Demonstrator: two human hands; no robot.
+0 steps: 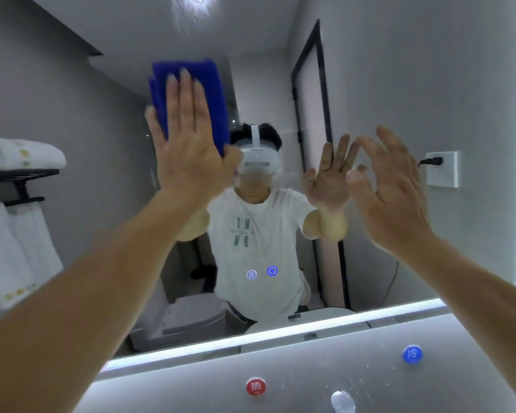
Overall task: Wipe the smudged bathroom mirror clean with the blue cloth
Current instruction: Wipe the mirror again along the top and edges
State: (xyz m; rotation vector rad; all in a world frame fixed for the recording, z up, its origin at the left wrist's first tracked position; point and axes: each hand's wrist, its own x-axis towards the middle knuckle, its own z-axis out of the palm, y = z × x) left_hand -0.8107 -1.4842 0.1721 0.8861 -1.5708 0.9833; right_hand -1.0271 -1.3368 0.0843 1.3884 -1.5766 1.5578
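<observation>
Wiping is judged partway: the blue cloth (212,93) is pressed high on the mirror (399,84) by the left hand (188,144), fingers (185,93) straight; the right hand (390,189) is held slack and empty; central haze is left.

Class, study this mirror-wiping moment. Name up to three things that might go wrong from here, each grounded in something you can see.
1. The right hand is bare, open and very near the mirror; leaning on the glass would likely leave fresh prints.
2. The left hand presses the blue cloth with flat fingers rather than gripping it, so the cloth might slip and drop.
3. Wiping lower could brush the lit touch icons and switch something.
</observation>
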